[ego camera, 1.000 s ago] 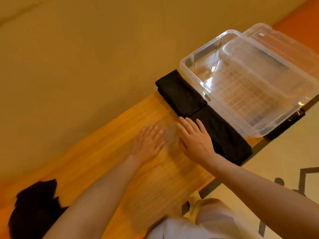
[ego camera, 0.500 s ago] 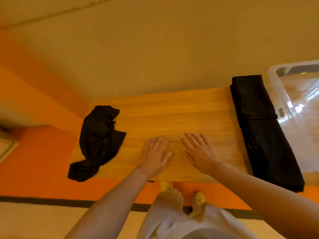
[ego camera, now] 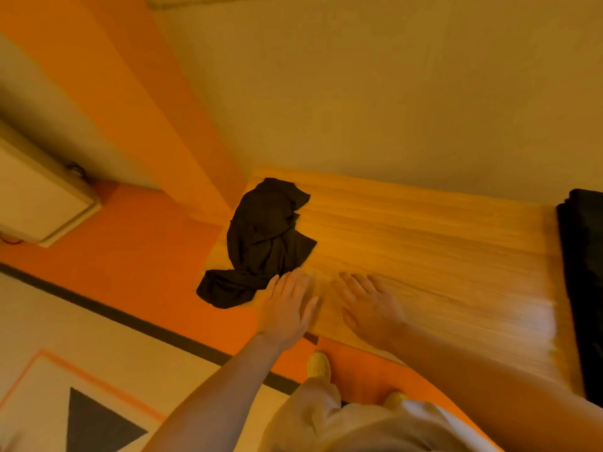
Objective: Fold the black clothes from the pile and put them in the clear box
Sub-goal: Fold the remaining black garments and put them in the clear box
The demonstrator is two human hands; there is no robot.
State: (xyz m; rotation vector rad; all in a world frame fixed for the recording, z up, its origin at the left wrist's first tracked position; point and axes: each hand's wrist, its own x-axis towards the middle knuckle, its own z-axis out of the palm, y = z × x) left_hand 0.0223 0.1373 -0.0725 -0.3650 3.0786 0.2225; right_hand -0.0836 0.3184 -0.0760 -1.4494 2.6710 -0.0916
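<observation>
A crumpled black garment (ego camera: 261,243) lies at the left end of the wooden table (ego camera: 424,243), one corner hanging over the front edge. My left hand (ego camera: 288,308) hovers flat with straight fingers just right of that garment, fingertips almost at its edge. My right hand (ego camera: 368,308) is spread open over the wood beside it, holding nothing. A folded black cloth (ego camera: 584,288) lies along the right end of the table, cut off by the frame edge. The clear box is out of view.
The table stands against a beige wall (ego camera: 359,93). Left of it is an orange floor strip (ego camera: 130,256) and a pale box-like unit (ego camera: 36,197). My yellow-socked feet (ego camera: 318,367) stand below the table's front edge on a patterned mat.
The view has swung left: the clear box has left the frame and the crumpled garment is now near the middle. Both open hands have moved left along the table toward it.
</observation>
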